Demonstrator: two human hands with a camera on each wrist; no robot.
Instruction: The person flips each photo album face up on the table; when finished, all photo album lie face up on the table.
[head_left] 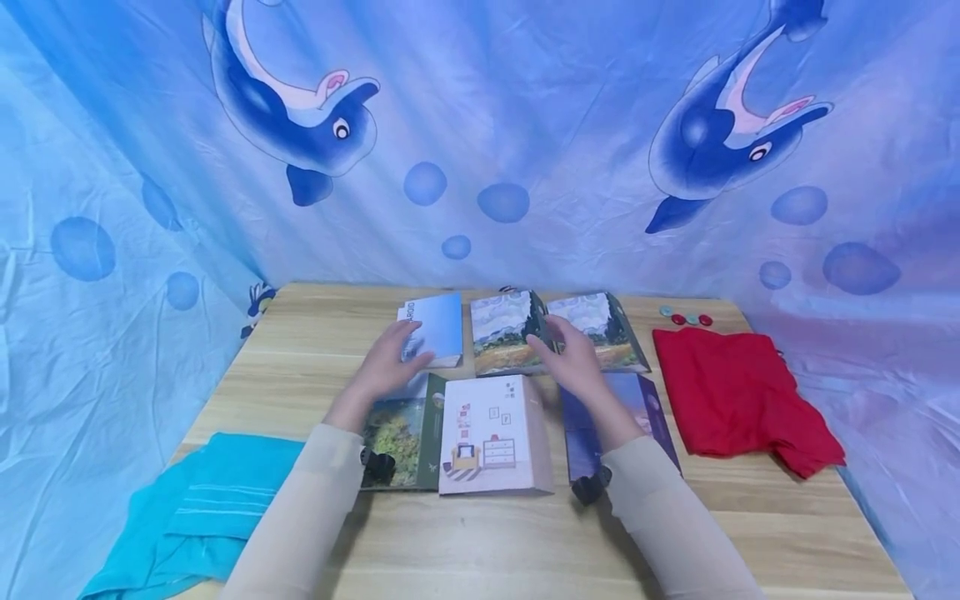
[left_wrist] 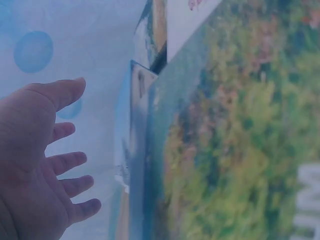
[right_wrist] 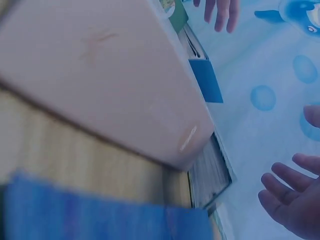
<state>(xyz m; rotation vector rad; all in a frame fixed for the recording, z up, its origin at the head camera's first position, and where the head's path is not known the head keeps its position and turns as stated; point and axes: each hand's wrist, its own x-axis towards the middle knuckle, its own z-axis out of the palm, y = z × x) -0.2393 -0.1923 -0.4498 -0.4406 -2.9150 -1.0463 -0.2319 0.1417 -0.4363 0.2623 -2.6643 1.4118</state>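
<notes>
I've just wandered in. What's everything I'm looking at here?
blue book: 1, blue, back row left
landscape books: 2, matching painted covers, back row middle and right
green book: 1, painted green, front row left
white book: 1, white with furniture drawing, front row middle
purple book: 1, purple-blue, front row right
discs: 4, two red and two pale green, back right
red cloth: 1, red, right side
teal cloth: 1, teal, front left
table: 1, light wood, underneath
backdrop: blue with dolphins and bubbles, behind
left hand: 1, bare, by the blue book
right hand: 1, bare, by the landscape books
sleeves: 2, cream, on the arms
wrist devices: 2, black, one per wrist
</notes>
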